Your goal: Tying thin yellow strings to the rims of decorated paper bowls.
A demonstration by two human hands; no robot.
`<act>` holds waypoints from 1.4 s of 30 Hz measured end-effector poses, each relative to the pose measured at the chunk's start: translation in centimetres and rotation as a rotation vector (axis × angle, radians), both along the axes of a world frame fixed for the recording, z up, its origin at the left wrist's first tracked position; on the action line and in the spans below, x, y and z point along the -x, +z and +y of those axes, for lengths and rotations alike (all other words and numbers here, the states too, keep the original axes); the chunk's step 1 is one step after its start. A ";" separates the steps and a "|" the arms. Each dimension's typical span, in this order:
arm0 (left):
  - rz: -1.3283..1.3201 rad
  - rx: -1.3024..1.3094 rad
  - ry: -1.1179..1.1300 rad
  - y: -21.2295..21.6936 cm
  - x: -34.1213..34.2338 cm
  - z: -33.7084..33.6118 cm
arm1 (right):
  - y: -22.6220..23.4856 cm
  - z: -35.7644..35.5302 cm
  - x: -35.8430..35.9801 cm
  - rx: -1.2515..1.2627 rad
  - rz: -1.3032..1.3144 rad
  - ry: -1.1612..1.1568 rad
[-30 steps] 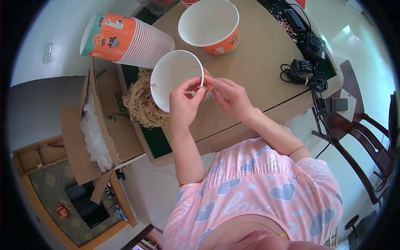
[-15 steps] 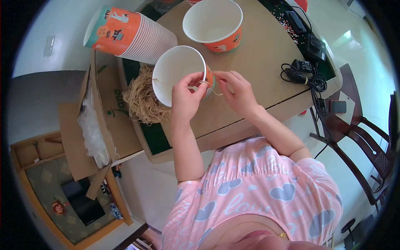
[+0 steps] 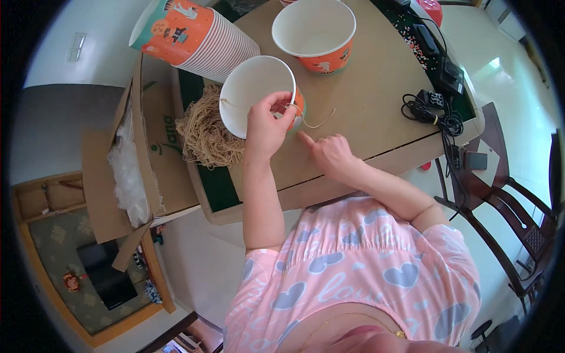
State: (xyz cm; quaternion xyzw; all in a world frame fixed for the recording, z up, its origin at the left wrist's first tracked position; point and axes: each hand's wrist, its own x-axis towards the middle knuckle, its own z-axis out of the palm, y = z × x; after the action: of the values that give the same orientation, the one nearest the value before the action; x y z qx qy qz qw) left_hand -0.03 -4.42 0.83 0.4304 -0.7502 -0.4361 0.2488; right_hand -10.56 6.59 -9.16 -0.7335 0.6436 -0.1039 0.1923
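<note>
A white-lined orange paper bucket (image 3: 250, 82) leans, mouth toward me, on the brown table. Across its opening runs a thin tan string (image 3: 321, 122), whose loose end curls out past the right side. My left hand (image 3: 266, 126) reaches over the bucket's near rim, thumb and fingertips closed on the string at the right edge. Just to the right, my right hand (image 3: 334, 154) is low over the tabletop, its index finger stretched toward the bucket's base and the other fingers curled; nothing shows in it. A heap of tan string (image 3: 207, 135) lies left of the bucket.
A second paper bucket (image 3: 312, 29) stands behind. At the far left a tall nested stack of buckets (image 3: 197, 38) lies tilted, above an open cardboard box (image 3: 168, 141). Bundled black cables (image 3: 435, 115) lie near the right edge, beside a dark chair (image 3: 500, 176).
My right hand has let go near the string's end and moved down toward the table edge, index finger out. The string's tail now hangs free. My left hand stays at the rim.
</note>
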 end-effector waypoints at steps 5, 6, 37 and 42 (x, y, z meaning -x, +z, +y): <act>-0.097 0.025 0.030 1.0 -1.3 0.9 | 1.3 -1.2 6.2 -0.162 0.126 -0.327; -0.088 0.028 0.039 1.0 -1.5 1.0 | 1.7 -1.4 8.1 -0.159 0.123 -0.436; -0.073 0.113 0.034 2.2 -6.9 8.1 | 1.2 -2.5 3.9 0.158 0.555 0.037; -0.092 0.078 0.034 2.5 -7.1 8.2 | 2.8 -2.7 1.8 -0.052 0.457 0.051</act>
State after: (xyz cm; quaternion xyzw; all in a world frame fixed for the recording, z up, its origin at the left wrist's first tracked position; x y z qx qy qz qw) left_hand 7.03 3.73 3.37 0.4529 -0.7696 -0.3821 0.2379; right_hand -12.39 3.85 -6.40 -0.7489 0.6540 0.0865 0.0627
